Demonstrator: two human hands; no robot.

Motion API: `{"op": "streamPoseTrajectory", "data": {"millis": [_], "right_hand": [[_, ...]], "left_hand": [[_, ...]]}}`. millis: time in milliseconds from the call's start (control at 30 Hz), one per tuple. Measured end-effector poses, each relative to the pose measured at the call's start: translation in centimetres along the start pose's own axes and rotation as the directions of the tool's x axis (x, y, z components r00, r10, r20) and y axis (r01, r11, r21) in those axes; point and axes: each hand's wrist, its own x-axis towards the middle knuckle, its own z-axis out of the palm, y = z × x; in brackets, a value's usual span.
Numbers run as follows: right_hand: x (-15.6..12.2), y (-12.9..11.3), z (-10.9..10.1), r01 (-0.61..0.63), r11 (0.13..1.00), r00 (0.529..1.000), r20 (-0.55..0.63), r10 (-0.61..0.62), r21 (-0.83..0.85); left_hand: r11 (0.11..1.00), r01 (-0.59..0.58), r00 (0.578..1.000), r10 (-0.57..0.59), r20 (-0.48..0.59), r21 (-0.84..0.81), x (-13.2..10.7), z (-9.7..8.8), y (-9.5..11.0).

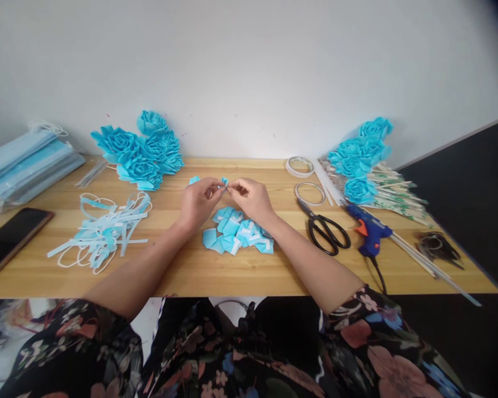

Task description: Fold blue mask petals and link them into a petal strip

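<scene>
My left hand (199, 200) and my right hand (251, 199) meet above the middle of the wooden table (232, 271). Both pinch one small blue folded piece (224, 182) between their fingertips. Just below the hands lies a pile of several blue folded pieces with white tape strips (237, 232). Another small blue piece (194, 179) lies on the table beyond my left hand.
Blue flowers (143, 149) lie at the back left, more on sticks (363, 157) at the back right. Cut strips and ear loops (103, 229), stacked blue masks (25, 166) and a phone (12, 235) are left. Tape rolls (310, 192), scissors (326, 229) and a glue gun (369, 229) are right.
</scene>
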Motion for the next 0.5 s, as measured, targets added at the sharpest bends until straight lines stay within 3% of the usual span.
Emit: {"op": "streamPoseTrajectory", "data": {"millis": [300,500], "right_hand": [[-0.09,-0.38,-0.12,0.108,0.983,0.994,0.0,-0.11,-0.151],[-0.08,-0.64,-0.21,0.087,0.982,0.996,0.012,-0.087,-0.165]], "left_hand": [[0.999,-0.012,1.0,0.013,-0.006,0.03,-0.07,0.03,0.08],[1.0,-0.004,1.0,0.004,-0.008,0.022,-0.1,0.05,0.35]]}}
